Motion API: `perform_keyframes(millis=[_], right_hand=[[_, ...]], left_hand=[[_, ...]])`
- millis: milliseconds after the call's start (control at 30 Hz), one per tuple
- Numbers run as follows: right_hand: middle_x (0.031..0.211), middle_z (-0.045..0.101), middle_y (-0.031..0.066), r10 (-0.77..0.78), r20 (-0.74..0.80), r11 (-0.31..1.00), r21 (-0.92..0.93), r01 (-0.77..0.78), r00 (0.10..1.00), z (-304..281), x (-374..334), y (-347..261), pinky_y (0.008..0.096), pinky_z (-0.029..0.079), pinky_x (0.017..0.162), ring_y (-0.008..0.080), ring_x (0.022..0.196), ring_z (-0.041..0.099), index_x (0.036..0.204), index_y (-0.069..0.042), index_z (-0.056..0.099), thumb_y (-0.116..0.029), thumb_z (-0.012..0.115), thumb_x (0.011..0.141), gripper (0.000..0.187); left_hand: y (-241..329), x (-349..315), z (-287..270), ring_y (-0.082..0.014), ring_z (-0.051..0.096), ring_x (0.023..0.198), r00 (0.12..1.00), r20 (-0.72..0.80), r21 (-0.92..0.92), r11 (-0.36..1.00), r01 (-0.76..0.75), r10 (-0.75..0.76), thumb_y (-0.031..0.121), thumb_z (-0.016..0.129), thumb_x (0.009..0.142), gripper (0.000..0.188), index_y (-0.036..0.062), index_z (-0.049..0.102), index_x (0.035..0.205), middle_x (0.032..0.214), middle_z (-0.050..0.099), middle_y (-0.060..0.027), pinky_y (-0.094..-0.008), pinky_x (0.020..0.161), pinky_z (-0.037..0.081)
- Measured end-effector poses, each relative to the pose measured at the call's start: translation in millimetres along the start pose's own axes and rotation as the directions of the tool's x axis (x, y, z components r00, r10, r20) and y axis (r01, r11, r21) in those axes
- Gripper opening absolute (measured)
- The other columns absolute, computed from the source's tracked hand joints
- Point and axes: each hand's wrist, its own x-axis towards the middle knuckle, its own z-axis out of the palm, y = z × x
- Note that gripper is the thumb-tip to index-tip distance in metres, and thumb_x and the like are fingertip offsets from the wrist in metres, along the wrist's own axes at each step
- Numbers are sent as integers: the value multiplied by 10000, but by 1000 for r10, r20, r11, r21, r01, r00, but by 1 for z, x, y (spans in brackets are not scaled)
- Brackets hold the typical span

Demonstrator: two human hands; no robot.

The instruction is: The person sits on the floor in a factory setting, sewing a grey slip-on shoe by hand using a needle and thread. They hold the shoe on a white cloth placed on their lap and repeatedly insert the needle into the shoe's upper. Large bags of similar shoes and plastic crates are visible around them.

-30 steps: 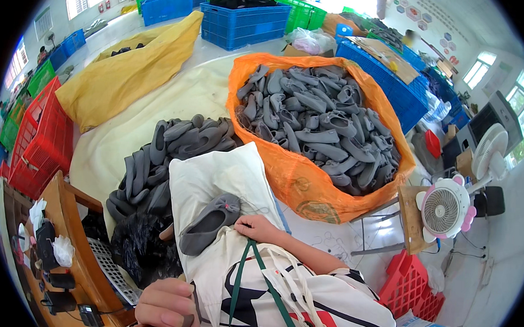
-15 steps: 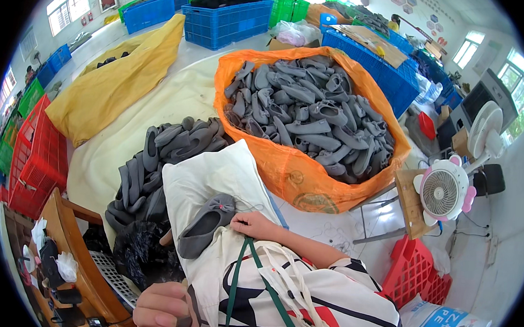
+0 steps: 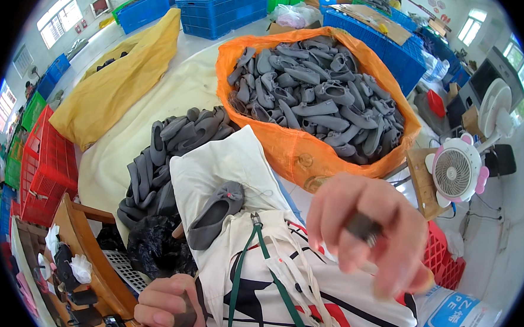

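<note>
A grey slip-on shoe (image 3: 216,217) with a bow and a small pink spot lies on a white cushion (image 3: 215,161) on my lap. Thin thread shows beside its bow. My right hand (image 3: 368,234) is raised to the right of the shoe, apart from it, smeared by motion. Its fingers are bent inward, and a dark metal band, like a thimble (image 3: 363,229), sits on one finger. Whatever they pinch is hidden. Low at the left, my left hand (image 3: 166,303) curls round something dark grey, mostly out of sight. A green cord (image 3: 236,274) with a metal end hangs over my patterned clothing.
A heap of grey shoes (image 3: 154,175) lies left of the cushion. Ahead stands an orange sack (image 3: 280,155) full of grey shoes. A black plastic bag (image 3: 157,247) and wooden furniture (image 3: 86,243) are at left; a pink-and-white fan (image 3: 454,170) is at right.
My right hand has left the shoe's bow and swung up and right, nearer the camera. The cord's metal end now shows. My left hand stays low at the left; the view has shifted slightly.
</note>
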Motion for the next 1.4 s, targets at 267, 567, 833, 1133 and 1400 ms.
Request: perform_keyframes(millis=[267,567,833,1133,1400], right_hand=[[781,493,23,-346,25,930,145,339,938,21,20,24,267,416,549,137,629,454,1088,-114,709,-461,497,994,417],[733,473,17,-240,-409,971,-88,224,881,64,46,6,269,395,496,128,545,450,1082,-164,696,-399,604,951,284],[749,552,66,102,73,939,321,-120,992,24,34,-2,308,476,508,202,528,522,1039,-164,631,-304,551,974,174],[711,540,85,71,71,933,347,-91,995,28,33,0,308,429,455,199,498,483,1027,-125,589,-237,498,985,150],[670,522,103,54,59,935,346,-72,997,33,36,-2,302,382,420,199,472,441,1005,-103,552,-189,455,990,131]], left_hand=[[43,34,56,-168,381,1239,961,-102,868,449,211,-255,314,690,882,390,164,619,1235,1172,543,3,-234,1047,254],[41,34,58,-196,383,1246,963,-125,891,401,215,-241,398,644,896,429,175,592,1258,1174,536,7,-284,1058,239],[35,23,45,-210,375,1257,984,-81,875,461,146,-158,573,572,894,549,215,548,1310,1200,532,19,-430,1088,173],[36,18,37,-191,388,1221,984,-67,637,751,171,-166,551,606,882,544,219,554,1309,1185,527,23,-368,1064,192],[47,29,50,-183,380,1114,953,-163,953,208,219,-258,542,643,854,486,235,601,1228,1046,494,43,-351,1012,214]])
